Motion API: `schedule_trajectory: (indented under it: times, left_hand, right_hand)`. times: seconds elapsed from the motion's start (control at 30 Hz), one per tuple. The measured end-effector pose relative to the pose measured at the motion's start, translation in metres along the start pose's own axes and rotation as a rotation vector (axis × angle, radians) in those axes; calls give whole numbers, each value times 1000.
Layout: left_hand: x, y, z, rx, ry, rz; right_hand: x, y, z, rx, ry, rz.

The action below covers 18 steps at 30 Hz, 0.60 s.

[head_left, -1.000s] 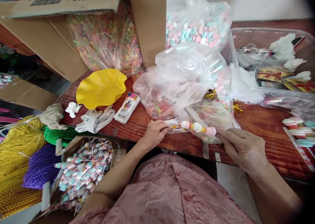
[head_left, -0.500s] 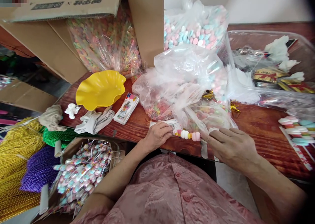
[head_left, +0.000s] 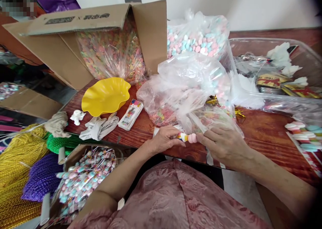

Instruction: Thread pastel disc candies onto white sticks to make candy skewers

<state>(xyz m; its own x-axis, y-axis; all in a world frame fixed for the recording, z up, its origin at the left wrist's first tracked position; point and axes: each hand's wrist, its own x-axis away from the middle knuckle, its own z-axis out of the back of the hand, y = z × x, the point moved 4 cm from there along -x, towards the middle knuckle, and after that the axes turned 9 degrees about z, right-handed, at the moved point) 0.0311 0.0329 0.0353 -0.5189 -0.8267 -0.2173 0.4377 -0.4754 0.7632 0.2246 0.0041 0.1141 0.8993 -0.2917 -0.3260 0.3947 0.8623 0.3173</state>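
A short marshmallow skewer (head_left: 191,138) with white, yellow and pink pieces lies level between my two hands, just above the table's front edge. Closed round its left end is my left hand (head_left: 163,140), the thumb and fingers covering part of it. My right hand (head_left: 225,148) has its fingers curled together at the pink right end; the fingertips are partly hidden. Behind them sits a clear plastic bag (head_left: 193,68) of pink and blue sweets. A stack of small printed packets (head_left: 130,115) lies left of my left hand.
A yellow wavy dish (head_left: 105,96), a white figurine (head_left: 77,117) and a cardboard box (head_left: 151,38) with bagged candy rings stand left. Right are a clear tub (head_left: 271,41) and marshmallow skewers (head_left: 302,135). A box of wrapped skewers (head_left: 83,178) and cord bundles (head_left: 37,177) sit below.
My left hand has slid right along the skewer and covers more of its left end. My right hand has moved left, its fingers now more curled. The view has shifted slightly.
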Motion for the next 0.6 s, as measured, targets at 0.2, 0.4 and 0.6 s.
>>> schedule_trajectory:
  times: [0.2, 0.4, 0.6]
  left_hand:
    - [-2, -1, 0, -63, -53, 58]
    - [-4, -6, 6, -212, -178, 110]
    - [-4, 4, 13, -433, 3, 215]
  right_hand:
    - [-3, 10, -7, -66, 15, 32]
    - [-2, 15, 10, -9, 130, 29]
    - [-1, 12, 9, 26, 1, -24]
